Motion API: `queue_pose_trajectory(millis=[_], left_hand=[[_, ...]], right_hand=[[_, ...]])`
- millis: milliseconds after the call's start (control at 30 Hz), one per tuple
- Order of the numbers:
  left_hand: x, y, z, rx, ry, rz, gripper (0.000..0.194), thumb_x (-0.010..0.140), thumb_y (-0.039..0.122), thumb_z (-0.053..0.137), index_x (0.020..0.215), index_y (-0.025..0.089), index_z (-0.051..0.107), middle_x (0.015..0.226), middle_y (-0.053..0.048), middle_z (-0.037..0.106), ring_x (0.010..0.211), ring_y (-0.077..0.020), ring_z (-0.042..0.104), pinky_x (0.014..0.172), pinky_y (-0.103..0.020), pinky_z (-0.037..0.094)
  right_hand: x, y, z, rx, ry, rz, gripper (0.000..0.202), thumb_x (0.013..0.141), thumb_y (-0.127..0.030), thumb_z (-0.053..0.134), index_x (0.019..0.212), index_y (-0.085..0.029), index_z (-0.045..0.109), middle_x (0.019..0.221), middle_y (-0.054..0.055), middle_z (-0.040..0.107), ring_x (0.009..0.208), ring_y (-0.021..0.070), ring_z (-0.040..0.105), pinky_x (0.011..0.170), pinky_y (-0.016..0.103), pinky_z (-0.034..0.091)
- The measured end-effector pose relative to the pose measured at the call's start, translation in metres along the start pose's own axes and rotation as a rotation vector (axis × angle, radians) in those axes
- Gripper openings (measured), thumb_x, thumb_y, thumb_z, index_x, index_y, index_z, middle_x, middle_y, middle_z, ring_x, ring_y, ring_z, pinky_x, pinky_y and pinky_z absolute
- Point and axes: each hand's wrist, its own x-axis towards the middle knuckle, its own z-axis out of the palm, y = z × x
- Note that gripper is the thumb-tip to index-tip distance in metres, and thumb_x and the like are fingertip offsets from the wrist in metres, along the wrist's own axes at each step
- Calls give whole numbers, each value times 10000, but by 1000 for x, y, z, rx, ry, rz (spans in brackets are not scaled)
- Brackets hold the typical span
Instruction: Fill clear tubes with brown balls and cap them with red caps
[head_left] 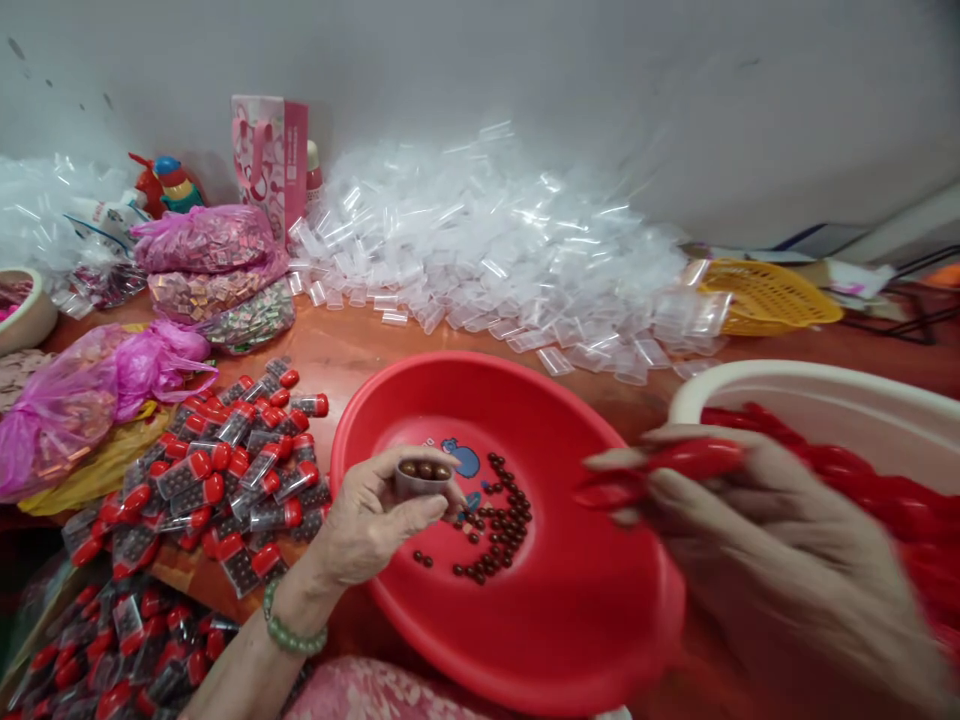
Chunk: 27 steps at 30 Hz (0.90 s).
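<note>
My left hand (pixel 379 525) grips a clear plastic tube (pixel 422 482) upright over the red basin (pixel 607 620), and brown balls show at its open top. Over the basin's right rim, my right hand (pixel 780 540), blurred by motion, holds red caps (pixel 694 458) between thumb and fingers. Loose brown balls (pixel 510 530) lie on the basin's bottom beside a blue printed picture. Filled tubes with red caps (pixel 262 465) are heaped on the table left of the basin.
A white tub (pixel 810 380) of red caps stands at the right. Clear empty tubes (pixel 487 240) are piled along the wall, beside a yellow basket (pixel 772 295). Pink bags (pixel 210 240) and a pink gift bag (pixel 270 160) stand at the back left. More capped tubes (pixel 120 650) lie lower left.
</note>
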Motion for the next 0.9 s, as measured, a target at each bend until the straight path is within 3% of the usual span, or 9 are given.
queue_pose_trajectory(millis=[67, 100, 233, 400, 500, 600, 767, 900], left_hand=[[-1, 0, 1, 24, 40, 2, 257, 758, 264, 754, 981, 168, 669, 803, -18, 656, 759, -116, 613, 770, -262, 492], [-1, 0, 2, 31, 59, -10, 267, 745, 273, 767, 967, 163, 666, 797, -15, 647, 746, -113, 602, 754, -257, 485], [2, 0, 6, 3, 120, -60, 350, 708, 341, 790, 956, 149, 635, 760, -2, 621, 686, -107, 583, 696, -256, 468], [6, 0, 4, 111, 222, -78, 323, 690, 340, 789, 898, 155, 626, 733, -3, 644, 668, -122, 596, 689, -270, 466], [7, 0, 2, 128, 197, -119, 277, 671, 332, 795, 824, 147, 657, 740, -10, 649, 664, -117, 593, 668, -253, 456], [8, -1, 4, 114, 170, -155, 275, 647, 319, 804, 815, 135, 687, 743, -12, 650, 657, -107, 579, 655, -241, 444], [9, -3, 11, 145, 275, -126, 237, 683, 308, 768, 837, 139, 703, 707, -4, 636, 642, -107, 553, 657, -250, 442], [11, -3, 15, 117, 291, -68, 189, 699, 278, 753, 830, 148, 712, 700, 0, 638, 628, -108, 550, 680, -259, 462]], right_hand=[[6, -1, 18, 216, 150, 62, 148, 897, -385, 579, 1031, -328, 551, 943, 12, 712, 649, 194, 682, 590, 344, 593], [9, -1, 28, 306, 160, 100, 172, 859, -382, 638, 978, -284, 560, 912, 18, 709, 624, 176, 680, 597, 327, 598], [19, 1, 56, 405, 59, 129, 256, 785, -401, 727, 908, -208, 611, 938, 48, 681, 670, 153, 691, 656, 292, 607], [18, 1, 60, 293, 28, 94, 238, 787, -424, 722, 867, -217, 635, 846, 32, 659, 664, 142, 666, 559, 225, 564], [20, -1, 57, 237, 16, 128, 243, 778, -408, 730, 896, -220, 633, 743, 9, 663, 581, 129, 639, 485, 204, 522], [23, -3, 56, 235, 94, 106, 237, 753, -403, 749, 868, -219, 651, 723, -3, 670, 571, 118, 635, 512, 201, 530], [22, 1, 67, 81, 224, 74, 250, 817, -451, 671, 948, -239, 698, 869, 35, 730, 732, 170, 688, 634, 255, 570], [13, 8, 80, -48, 141, 44, 440, 901, -506, 524, 1228, -229, 627, 1098, 82, 713, 1022, 234, 672, 840, 339, 571]])
